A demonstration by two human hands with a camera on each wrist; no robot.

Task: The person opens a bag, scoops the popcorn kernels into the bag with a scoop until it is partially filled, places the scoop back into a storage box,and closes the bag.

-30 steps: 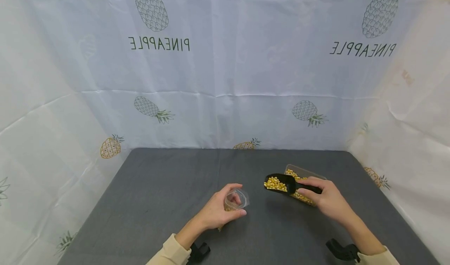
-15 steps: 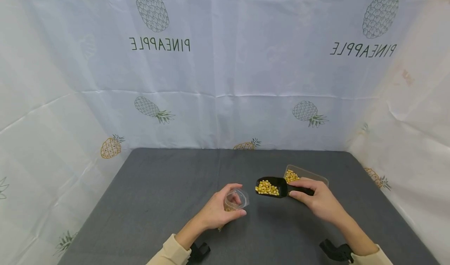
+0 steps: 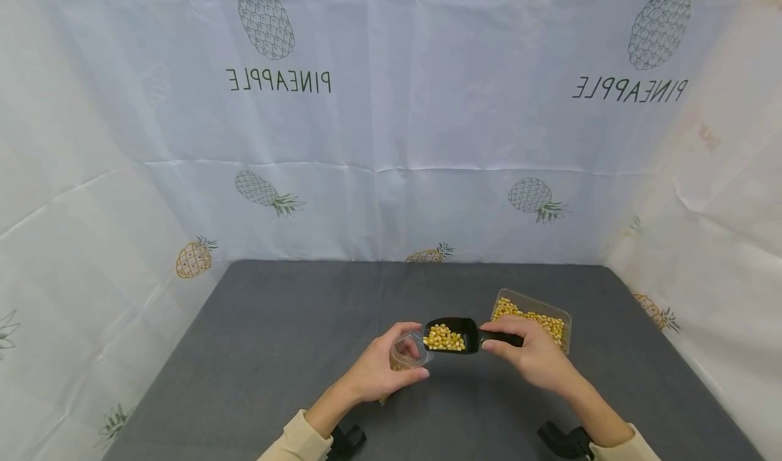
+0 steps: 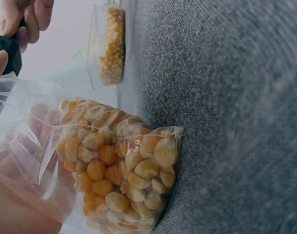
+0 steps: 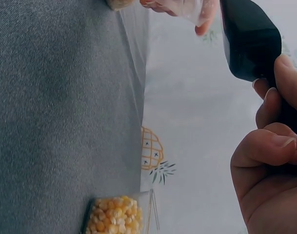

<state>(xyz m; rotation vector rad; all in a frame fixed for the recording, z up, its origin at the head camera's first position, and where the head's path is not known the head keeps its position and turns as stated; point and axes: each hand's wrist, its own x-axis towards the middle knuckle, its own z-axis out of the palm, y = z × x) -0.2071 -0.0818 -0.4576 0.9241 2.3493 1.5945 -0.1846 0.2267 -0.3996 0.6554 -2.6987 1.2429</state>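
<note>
My left hand (image 3: 380,369) curls round the upper part of a clear plastic bag (image 3: 413,349), keeping its mouth spread. Corn kernels (image 4: 124,165) fill the lower part of the bag, which stands on the table in the left wrist view. With my right hand (image 3: 528,354) I grip the handle of a black scoop (image 3: 470,335). Yellow corn kernels (image 3: 444,337) lie in the scoop, held roughly level. Its front lip is right at the bag's mouth, above the table; whether they touch I cannot tell. The scoop's underside (image 5: 253,41) shows in the right wrist view.
Behind my right hand, a clear rectangular container (image 3: 565,318) of corn kernels stands on the dark grey table (image 3: 293,325). A white curtain with pineapple prints (image 3: 391,121) hangs along the back and sides.
My right hand has carried the loaded scoop leftward from over the container to the bag's mouth. More of the container now shows. My left hand and the bag stay nearly still.
</note>
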